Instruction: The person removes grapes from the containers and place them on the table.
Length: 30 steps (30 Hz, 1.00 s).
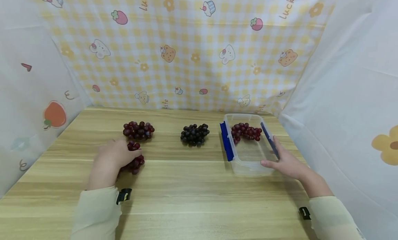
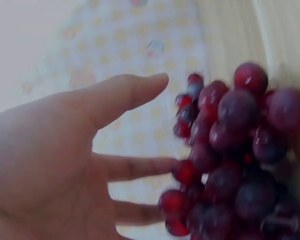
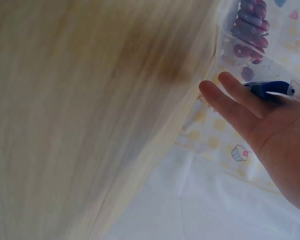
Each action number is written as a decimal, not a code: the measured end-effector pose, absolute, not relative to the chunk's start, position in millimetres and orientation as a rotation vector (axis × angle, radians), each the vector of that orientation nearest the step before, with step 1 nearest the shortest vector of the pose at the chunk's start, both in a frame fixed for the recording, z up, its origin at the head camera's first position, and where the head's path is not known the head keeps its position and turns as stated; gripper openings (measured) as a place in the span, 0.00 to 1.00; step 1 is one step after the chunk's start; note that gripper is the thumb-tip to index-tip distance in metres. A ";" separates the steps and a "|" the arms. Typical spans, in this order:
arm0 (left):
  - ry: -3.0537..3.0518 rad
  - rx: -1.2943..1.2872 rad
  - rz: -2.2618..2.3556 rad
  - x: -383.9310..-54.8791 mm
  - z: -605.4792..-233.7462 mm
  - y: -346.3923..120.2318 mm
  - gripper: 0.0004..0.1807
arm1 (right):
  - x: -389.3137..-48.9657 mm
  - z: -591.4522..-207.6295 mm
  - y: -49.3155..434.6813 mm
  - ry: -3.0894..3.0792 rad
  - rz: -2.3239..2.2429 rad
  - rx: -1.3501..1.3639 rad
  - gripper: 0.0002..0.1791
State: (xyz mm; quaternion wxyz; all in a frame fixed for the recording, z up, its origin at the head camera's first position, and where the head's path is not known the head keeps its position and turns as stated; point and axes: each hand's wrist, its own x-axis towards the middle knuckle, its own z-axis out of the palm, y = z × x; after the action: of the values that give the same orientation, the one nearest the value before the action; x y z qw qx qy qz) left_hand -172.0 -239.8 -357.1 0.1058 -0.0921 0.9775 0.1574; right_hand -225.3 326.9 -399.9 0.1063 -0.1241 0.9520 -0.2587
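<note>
At left of table, left hand at near red grapes, thumb and fingers spread; thumb apart from fruit in left wrist view, fingers reaching up to it, tips partly hidden; no pinch seen; key relation: near red grapes just right of left hand and partly under it in head view, long axis judged roughly near to far from visible part; left hand much the nearer of the two; just behind, far red grapes, lying left to right, tight for room on that side; farther right, dark grapes, well apart from both hands; then clear box, no lid seen on top, long axis running away from viewer, blue clasps along left and right sides; boxed red grapes toward far end, room nearer; right hand at near right corner of box, spread, thumb at near rim, fingers along right side; right table edge close by, white cloth beyond; widest room for moving between hands, in front of dark grapes.
</note>
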 end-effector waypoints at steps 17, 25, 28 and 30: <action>2.728 -0.329 0.508 -190.9 -359.3 -229.6 0.58 | -224.6 -401.0 328.3 2.814 -0.773 -0.370 0.71; 2.766 -0.180 0.405 -186.0 -357.4 -234.3 0.55 | -223.1 -403.6 331.1 2.809 -0.782 -0.352 0.71; 2.752 -0.151 0.374 -184.5 -355.2 -233.4 0.55 | -222.7 -405.0 332.0 2.809 -0.781 -0.345 0.71; 2.735 -0.136 0.359 -184.0 -353.3 -232.2 0.53 | -222.9 -405.5 332.5 2.806 -0.786 -0.350 0.71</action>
State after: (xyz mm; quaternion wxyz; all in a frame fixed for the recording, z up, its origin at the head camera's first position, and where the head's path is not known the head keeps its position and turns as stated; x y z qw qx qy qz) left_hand -184.0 -232.2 -353.3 0.1888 -0.0482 0.9725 0.1277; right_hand -222.9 332.5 -405.5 0.1033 -0.1186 0.9510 -0.2663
